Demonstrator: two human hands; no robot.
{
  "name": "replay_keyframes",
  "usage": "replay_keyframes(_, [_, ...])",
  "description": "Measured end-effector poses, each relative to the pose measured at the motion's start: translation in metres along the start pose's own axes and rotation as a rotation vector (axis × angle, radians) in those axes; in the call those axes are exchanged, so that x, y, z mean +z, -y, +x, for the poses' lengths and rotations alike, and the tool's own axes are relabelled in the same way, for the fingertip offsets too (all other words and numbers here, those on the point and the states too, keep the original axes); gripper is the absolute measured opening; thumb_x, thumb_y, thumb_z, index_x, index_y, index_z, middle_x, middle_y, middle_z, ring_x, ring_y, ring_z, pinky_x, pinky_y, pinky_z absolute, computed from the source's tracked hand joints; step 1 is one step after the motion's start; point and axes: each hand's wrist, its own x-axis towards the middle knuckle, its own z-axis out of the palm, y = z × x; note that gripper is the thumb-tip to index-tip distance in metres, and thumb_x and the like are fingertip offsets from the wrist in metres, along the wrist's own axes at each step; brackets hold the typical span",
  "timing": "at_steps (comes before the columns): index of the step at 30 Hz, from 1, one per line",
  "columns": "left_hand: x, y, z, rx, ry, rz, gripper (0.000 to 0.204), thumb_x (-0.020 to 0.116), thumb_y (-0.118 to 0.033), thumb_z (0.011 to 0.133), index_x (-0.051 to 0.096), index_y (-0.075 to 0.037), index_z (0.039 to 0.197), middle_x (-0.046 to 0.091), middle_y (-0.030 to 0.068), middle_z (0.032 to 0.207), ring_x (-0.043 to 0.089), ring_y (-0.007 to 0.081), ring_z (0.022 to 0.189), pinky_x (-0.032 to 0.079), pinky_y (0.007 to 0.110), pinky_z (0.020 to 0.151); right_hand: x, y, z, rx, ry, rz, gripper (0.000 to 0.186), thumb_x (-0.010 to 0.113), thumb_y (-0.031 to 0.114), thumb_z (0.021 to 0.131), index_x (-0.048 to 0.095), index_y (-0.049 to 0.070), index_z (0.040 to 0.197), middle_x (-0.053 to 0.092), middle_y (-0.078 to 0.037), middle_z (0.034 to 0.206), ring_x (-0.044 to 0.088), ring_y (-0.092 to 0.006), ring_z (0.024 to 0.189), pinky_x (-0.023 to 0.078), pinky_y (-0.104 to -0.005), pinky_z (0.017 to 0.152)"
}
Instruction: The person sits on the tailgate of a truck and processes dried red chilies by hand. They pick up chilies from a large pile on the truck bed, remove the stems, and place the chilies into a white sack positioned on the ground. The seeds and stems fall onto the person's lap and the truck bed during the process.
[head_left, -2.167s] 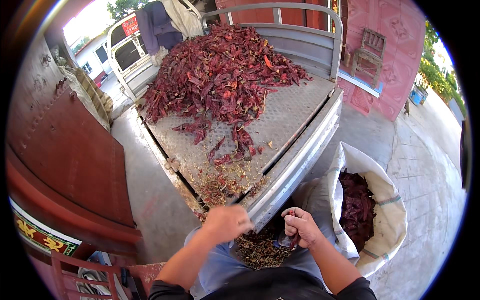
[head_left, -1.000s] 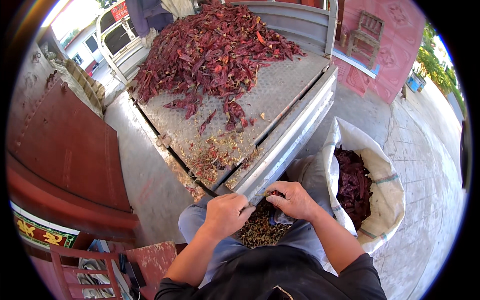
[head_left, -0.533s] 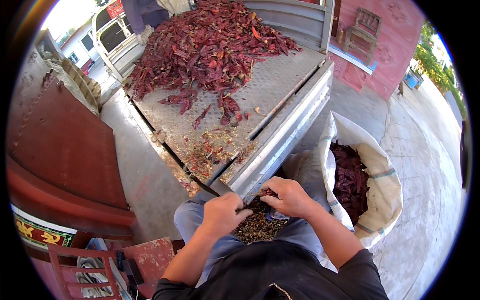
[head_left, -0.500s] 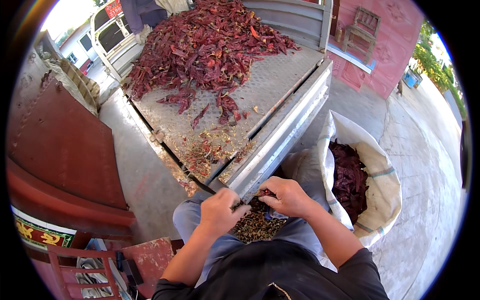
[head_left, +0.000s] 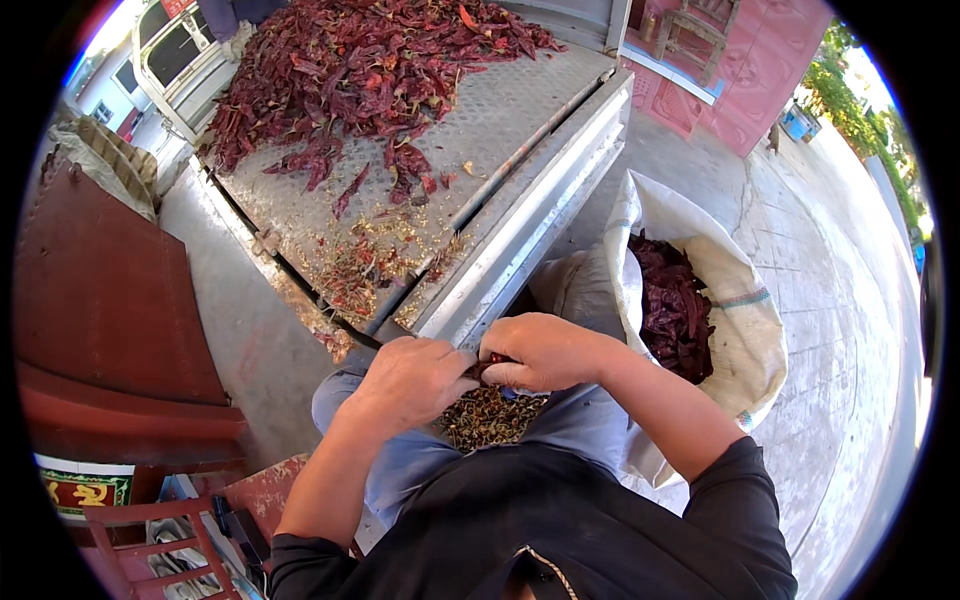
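— Hands first: how do they stand?

— Left hand (head_left: 415,380) and right hand (head_left: 545,352) come together over the knees, fingertips just beside each other. The right is closed on something small; the left has its fingers curled in, but I can't tell whether it grips anything.

— And the biggest thing around them?

— The truck bed (head_left: 525,100), a metal plate spreading away beyond both hands, its near corner just ahead of the left. On it, farther off, rises a broad pile of dried red chilies (head_left: 350,70).

— To the right?

— An open woven sack (head_left: 745,330), white, beside the right forearm and well apart from the left hand. Dark dried chilies (head_left: 670,310) lie inside.

— Below?

— A heap of dry stems and scraps (head_left: 490,418), under the hands, between the knees. Ahead of the left hand, a smaller patch of seeds and scraps (head_left: 355,265) litters the bed's corner.

— So where is the piece being worked?

— Right between them: a dried red chili (head_left: 499,357) at the right fingertips, so that hand is nearer. Its long axis seems to run across, toward the left hand, though fingers cover most of it.
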Motion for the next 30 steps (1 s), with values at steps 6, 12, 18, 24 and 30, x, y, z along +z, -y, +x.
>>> replay_keyframes(6, [0.002, 0.005, -0.004, 0.043, -0.114, 0.006, 0.011, 0.069, -0.017, 0.081, 0.059, -0.014, 0.076, 0.058, 0.0028, 0.072, 0.065, 0.0257, 0.072, 0.048, 0.041, 0.063, 0.012, -0.006, 0.005, -0.015, -0.040, 0.054, 0.027, 0.067, 0.029, 0.095, 0.072, 0.002, 0.099, 0.069, -0.019, 0.092, 0.066, -0.0401, 0.088, 0.053, -0.0481, 0.081])
replay_keyframes(12, [0.023, -0.006, -0.001, -0.235, -0.345, 0.085, 0.023, 0.076, -0.017, 0.080, 0.056, -0.013, 0.071, 0.060, 0.0042, 0.068, 0.064, 0.0290, 0.063, 0.045, 0.042, 0.059, 0.059, -0.005, 0.011, 0.277, -0.448, 0.680, 0.021, 0.065, 0.019, 0.098, 0.072, 0.000, 0.096, 0.071, -0.012, 0.083, 0.069, -0.0229, 0.077, 0.054, -0.0344, 0.070])
replay_keyframes(18, [0.021, -0.012, -0.028, -0.407, 0.118, 0.068, 0.021, 0.071, -0.034, 0.091, 0.076, -0.014, 0.090, 0.071, 0.0054, 0.080, 0.071, 0.0305, 0.075, 0.054, 0.045, 0.064, 0.051, -0.046, 0.000, 0.242, -0.686, 1.418, 0.030, 0.060, 0.025, 0.106, 0.056, 0.008, 0.081, 0.054, -0.003, 0.066, 0.055, -0.0155, 0.064, 0.044, -0.0285, 0.061])
replay_keyframes(24, [-0.021, 0.061, -0.012, -0.485, -0.250, 0.003, 0.023, 0.067, -0.033, 0.096, 0.080, -0.015, 0.099, 0.076, 0.0075, 0.092, 0.073, 0.0311, 0.087, 0.058, 0.044, 0.076, 0.050, -0.051, -0.026, 0.483, -0.616, 1.346, 0.011, 0.068, 0.014, 0.096, 0.062, 0.006, 0.093, 0.069, -0.009, 0.084, 0.057, -0.0104, 0.066, 0.051, -0.0265, 0.064])
replay_keyframes(30, [-0.049, 0.188, 0.036, -1.057, -0.315, 0.183, 0.029, 0.067, -0.041, 0.098, 0.077, -0.016, 0.109, 0.070, 0.0099, 0.119, 0.069, 0.0325, 0.111, 0.054, 0.047, 0.092, 0.063, -0.047, -0.028, 0.490, -0.636, 1.413, 0.009, 0.070, 0.007, 0.094, 0.061, 0.006, 0.094, 0.074, -0.013, 0.090, 0.067, -0.0138, 0.070, 0.052, -0.0261, 0.061])
